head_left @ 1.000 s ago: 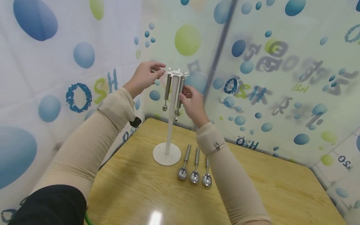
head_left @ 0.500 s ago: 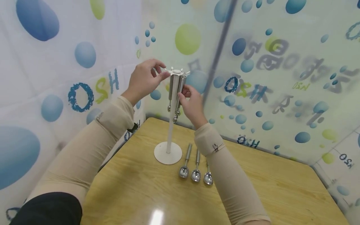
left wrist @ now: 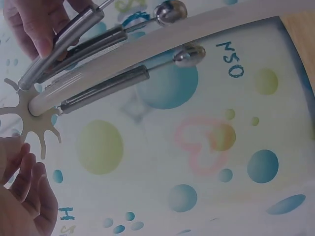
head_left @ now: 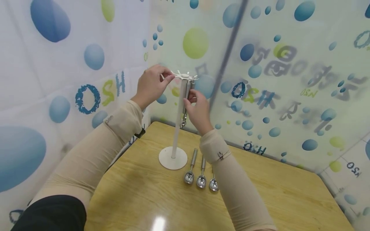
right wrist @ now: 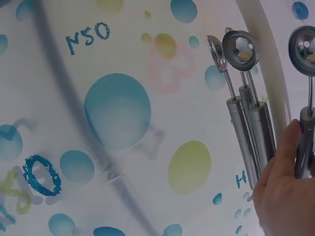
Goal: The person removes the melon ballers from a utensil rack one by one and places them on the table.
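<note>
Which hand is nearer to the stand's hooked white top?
Left. The left hand pinches the edge of the hooked white top; the right hand is below it, holding a hanging scoop by the handle.

Type: curtained-off booth, exact use unclear; bubble-print curtains (head_left: 260, 80) w/ "OSH" lettering (head_left: 108, 93) along far & L edges of wood-grain table (head_left: 289, 199).

In the head view, the right sleeve (head_left: 235, 184) hides the handle of the rightmost scoop (head_left: 214, 185); the left wrist view's top edge cuts off the head of the held utensil (left wrist: 74, 37); that view's left edge crops the white rack (left wrist: 32, 123).
</note>
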`<state>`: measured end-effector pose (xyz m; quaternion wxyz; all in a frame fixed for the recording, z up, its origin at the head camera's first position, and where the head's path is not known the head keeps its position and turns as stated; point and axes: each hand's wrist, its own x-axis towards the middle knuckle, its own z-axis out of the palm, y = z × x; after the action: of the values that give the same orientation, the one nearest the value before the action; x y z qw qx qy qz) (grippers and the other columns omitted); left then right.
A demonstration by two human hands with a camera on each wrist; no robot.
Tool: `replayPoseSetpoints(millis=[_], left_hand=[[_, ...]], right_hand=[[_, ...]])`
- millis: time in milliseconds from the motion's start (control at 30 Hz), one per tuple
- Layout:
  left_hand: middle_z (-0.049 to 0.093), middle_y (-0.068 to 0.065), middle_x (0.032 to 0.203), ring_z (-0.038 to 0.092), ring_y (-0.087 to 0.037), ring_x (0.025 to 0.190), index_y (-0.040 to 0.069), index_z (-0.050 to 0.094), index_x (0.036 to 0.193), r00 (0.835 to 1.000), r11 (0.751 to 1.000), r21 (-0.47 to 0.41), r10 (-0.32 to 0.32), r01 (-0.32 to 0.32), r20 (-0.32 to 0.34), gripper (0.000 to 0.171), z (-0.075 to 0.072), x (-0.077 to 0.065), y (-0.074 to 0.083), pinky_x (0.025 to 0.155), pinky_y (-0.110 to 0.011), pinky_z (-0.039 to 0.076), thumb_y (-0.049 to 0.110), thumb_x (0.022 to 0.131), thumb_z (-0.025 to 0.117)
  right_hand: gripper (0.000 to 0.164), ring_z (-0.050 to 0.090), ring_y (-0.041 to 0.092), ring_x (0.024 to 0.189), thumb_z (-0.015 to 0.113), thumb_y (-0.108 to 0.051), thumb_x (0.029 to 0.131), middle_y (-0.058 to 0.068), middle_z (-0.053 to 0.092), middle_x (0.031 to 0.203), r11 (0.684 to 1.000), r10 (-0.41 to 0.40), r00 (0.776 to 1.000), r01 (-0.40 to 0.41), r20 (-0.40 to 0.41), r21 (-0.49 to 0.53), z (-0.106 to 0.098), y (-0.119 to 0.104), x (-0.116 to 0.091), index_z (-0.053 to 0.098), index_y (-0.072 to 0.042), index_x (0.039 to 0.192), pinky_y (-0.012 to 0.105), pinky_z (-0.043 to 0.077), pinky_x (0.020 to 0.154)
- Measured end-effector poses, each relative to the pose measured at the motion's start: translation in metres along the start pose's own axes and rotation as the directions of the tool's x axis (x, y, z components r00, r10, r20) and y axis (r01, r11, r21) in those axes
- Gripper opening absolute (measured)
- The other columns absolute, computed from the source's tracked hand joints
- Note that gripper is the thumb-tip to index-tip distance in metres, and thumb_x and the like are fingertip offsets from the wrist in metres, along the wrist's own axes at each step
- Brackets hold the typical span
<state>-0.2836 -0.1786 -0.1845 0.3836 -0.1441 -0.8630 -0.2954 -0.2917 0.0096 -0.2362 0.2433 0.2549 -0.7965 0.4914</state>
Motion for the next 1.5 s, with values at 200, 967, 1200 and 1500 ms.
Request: replayPoseSetpoints(millis=[200, 967, 1200, 1500], left_hand=[[0.068, -0.004, 0.101, 0.058, -0.021, 0.084, 0.012, 0.074, 0.113, 1.0, 1.0, -0.009, -0.019, 0.019, 0.02, 0.024, 0.003, 0.005, -0.005, 0.07, -0.035, 0.045, 0.03, 0.103, 0.062], [0.07, -0.005, 0.11, 0.065, -0.021, 0.095, 0.011, 0.072, 0.123, 0.96, 0.92, -0.303, -0.19, 0.248, 0.207, 0.03, 0.008, 0.015, -0.007, 0.082, -0.033, 0.052, 0.032, 0.104, 0.059], [0.071, -0.006, 0.109, 0.064, -0.02, 0.094, 0.011, 0.071, 0.125, 0.955, 0.899, -0.347, -0.2, 0.268, 0.22, 0.033, 0.01, 0.015, -0.01, 0.082, -0.032, 0.051, 0.034, 0.105, 0.058], [0.068, -0.006, 0.108, 0.06, -0.018, 0.093, 0.009, 0.07, 0.127, 0.933, 0.864, -0.375, -0.25, 0.336, 0.26, 0.033, 0.008, 0.015, -0.009, 0.083, -0.03, 0.049, 0.03, 0.105, 0.059]], right_hand=[[0.035, 0.068, 0.025, 0.096, 0.068, -0.004, 0.097, 0.017, 0.071, 0.113, 0.998, -0.03, 0.999, 0.028, -0.035, -0.053, 0.006, -0.01, -0.006, 0.058, 0.006, 0.128, 0.034, 0.055, 0.082], [0.041, 0.068, 0.024, 0.097, 0.071, -0.008, 0.096, 0.015, 0.07, 0.109, 0.998, 0.045, 0.998, -0.047, -0.036, -0.037, 0.005, -0.017, -0.007, 0.057, 0.002, 0.133, 0.036, 0.056, 0.085], [0.044, 0.068, 0.023, 0.098, 0.072, -0.01, 0.096, 0.014, 0.07, 0.112, 0.999, 0.033, 0.999, -0.033, -0.018, -0.008, 0.0, -0.018, -0.008, 0.056, 0.002, 0.135, 0.035, 0.056, 0.085], [0.043, 0.069, 0.026, 0.098, 0.073, -0.01, 0.095, 0.016, 0.071, 0.112, 1.0, 0.025, 1.0, -0.025, -0.002, 0.012, -0.007, -0.019, -0.008, 0.057, 0.002, 0.133, 0.037, 0.057, 0.084]])
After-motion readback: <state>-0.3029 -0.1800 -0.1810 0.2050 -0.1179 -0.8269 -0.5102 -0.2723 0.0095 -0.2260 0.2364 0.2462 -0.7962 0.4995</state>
